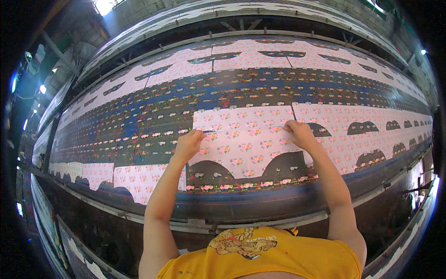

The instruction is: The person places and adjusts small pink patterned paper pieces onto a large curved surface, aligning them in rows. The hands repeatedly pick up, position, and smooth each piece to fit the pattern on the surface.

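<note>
A long printing table is covered in dark, ink-spotted surface and cut pieces of pink fabric printed with small flowers. Near its front edge, my left hand pinches the upper left corner of a pink fabric piece with a scalloped lower edge. My right hand pinches the same piece's upper right corner. Another pink piece lies directly behind it, along my fingertips. Further pink pieces lie to the left and to the right.
Rows of similar pink pieces run along the table's far side. A metal rail edges the back, with another long table beyond. More tables stand at the left and at the lower right. Posts and lamps line the walls.
</note>
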A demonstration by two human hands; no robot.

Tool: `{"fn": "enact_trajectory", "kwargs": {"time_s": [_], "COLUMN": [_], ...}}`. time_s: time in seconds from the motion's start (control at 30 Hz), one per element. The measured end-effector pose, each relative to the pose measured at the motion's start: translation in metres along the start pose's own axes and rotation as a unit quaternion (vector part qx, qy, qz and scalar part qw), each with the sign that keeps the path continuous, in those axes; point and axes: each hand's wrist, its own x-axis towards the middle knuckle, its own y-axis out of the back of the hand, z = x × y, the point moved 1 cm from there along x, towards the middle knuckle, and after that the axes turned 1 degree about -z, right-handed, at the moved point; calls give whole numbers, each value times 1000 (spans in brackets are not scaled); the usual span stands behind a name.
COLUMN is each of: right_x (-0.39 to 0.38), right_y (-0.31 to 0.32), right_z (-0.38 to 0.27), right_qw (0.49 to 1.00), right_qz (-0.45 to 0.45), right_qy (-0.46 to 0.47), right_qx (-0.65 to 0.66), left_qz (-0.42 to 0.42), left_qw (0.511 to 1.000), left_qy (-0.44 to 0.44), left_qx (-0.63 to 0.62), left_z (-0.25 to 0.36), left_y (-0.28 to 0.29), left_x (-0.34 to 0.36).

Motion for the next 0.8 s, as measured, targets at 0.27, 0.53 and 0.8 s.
{"fn": "enact_trajectory", "kwargs": {"time_s": [0.27, 0.53, 0.8], "right_x": [63, 96, 101], "right_y": [-43, -80, -96], "right_z": [48, 93, 103], "right_qw": [998, 996, 992], "right_qz": [-33, -52, -72], "right_qy": [-23, -43, -54], "right_qx": [-39, -63, -86], "left_qz": [-75, -136, -160], "left_qw": [995, 986, 978], "left_qy": [39, 33, 71], "left_qx": [62, 91, 114], "left_z": [-62, -101, -99], "left_y": [-46, -84, -90], "left_x": [46, 85, 98]}}
